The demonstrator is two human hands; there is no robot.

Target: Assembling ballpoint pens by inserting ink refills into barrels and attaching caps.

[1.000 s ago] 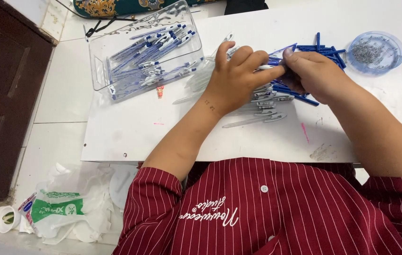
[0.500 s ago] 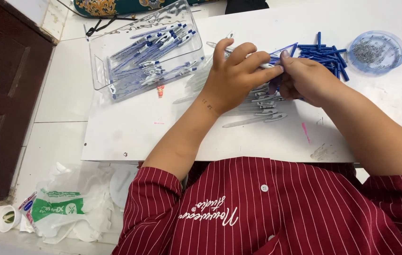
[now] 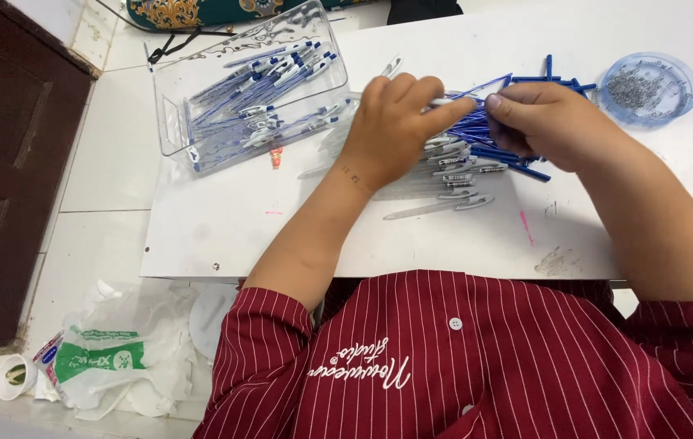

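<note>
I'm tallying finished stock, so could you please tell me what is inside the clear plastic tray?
The clear plastic tray holds a heap of assembled blue-and-white pens, lying mostly lengthwise. Anything beneath the top layer is covered, so it cannot be made out.

thin clear pen barrel (image 3: 454,102) pinched level between both hands (above loose pen-parts pile (image 3: 464,167)).
</note>
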